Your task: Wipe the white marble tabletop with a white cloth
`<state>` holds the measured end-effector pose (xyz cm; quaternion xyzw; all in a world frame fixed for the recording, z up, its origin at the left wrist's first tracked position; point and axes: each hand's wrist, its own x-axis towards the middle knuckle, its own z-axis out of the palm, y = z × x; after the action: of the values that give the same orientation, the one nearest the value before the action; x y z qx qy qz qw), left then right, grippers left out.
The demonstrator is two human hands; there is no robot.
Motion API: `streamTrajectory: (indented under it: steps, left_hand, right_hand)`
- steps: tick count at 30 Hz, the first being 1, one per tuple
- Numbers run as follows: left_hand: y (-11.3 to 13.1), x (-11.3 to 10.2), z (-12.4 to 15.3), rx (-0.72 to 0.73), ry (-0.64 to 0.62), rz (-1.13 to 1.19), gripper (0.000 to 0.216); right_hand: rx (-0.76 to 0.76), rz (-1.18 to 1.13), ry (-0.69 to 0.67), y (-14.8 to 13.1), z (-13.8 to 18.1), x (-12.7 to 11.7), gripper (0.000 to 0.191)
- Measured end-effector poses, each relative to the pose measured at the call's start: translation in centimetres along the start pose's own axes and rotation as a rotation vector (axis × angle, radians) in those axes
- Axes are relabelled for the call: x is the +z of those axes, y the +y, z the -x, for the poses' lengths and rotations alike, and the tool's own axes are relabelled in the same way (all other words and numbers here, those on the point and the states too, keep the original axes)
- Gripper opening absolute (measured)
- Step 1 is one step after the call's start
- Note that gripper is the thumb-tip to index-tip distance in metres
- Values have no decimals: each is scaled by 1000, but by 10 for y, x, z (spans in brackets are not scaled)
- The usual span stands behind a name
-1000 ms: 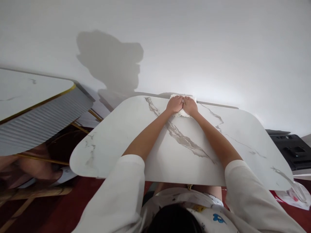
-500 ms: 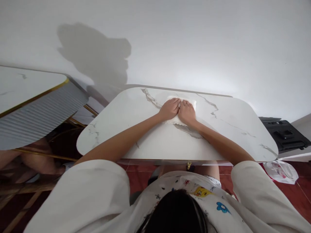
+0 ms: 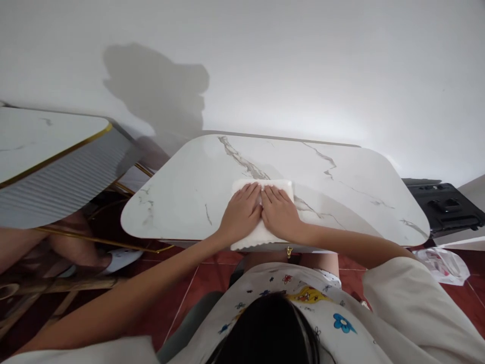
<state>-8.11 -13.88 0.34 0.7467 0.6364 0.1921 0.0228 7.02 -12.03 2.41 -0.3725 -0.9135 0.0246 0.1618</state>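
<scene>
A white cloth [image 3: 260,234] with a wavy edge lies spread on a white marble-patterned table [image 3: 178,197]. Its near edge reaches the table's front edge. My left hand [image 3: 241,211] presses flat on the cloth, fingers stretched out and pointing away from me. Beside it, my right hand [image 3: 281,211] also lies flat on the cloth, fingers extended. The two hands meet at the thumbs near the middle of the cloth. Part of the cloth is hidden under both palms.
Another marble-topped table [image 3: 49,134] with a gold rim and ribbed side stands at the left, with a person's leg [image 3: 76,242] below it. An open black case [image 3: 447,207] and a clear plastic bag [image 3: 441,265] are at the right. A wall [image 3: 303,60] rises behind.
Both hands and the cloth have come from the far middle of the table back to its front edge, slightly leftward. More of the cloth shows, and my fingers are straighter.
</scene>
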Motion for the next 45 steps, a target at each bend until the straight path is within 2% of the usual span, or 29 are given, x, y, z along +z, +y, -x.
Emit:
streamTrajectory:
  steps: [4, 7, 12, 18, 23, 26, 30, 33, 37, 41, 45]
  left_hand:
    - [26, 5, -11, -41, -61, 130, 58]
    - [40, 13, -37, -76, -75, 198, 59]
    - [42, 30, -98, -82, -2, 205, 52]
    - [14, 46, -172, -86, 96, 168, 44]
    - [1, 50, -216, -121, 129, 108, 36]
    - [5, 55, -239, -99, 140, 33, 33]
    - [20, 68, -265, -44, 134, -48, 34]
    - [34, 76, -274, 8, 114, -58, 34]
    - [48, 82, -270, 92, 88, -34, 36]
    - [58, 81, -250, 159, 71, -19, 40]
    - [66, 75, -219, 243, 35, -5, 44]
  right_hand:
    - [41, -19, 10, 23, 20, -9, 50]
    - [78, -19, 3, 50, 13, -12, 50]
    - [79, -14, 6, 99, -30, -8, 48]
    - [27, -11, 45, 151, -100, 8, 45]
    - [-4, -95, 67, 189, -150, 19, 43]
    - [53, -121, 84, 208, -166, 20, 41]
    - [106, -103, 102, 233, -167, 17, 40]
    - [133, -54, 99, 247, -155, 12, 41]
    - [160, 30, 85, 250, -131, 5, 43]
    - [202, 84, 59, 233, -103, -2, 48]
    - [314, 123, 14, 203, -71, -8, 51]
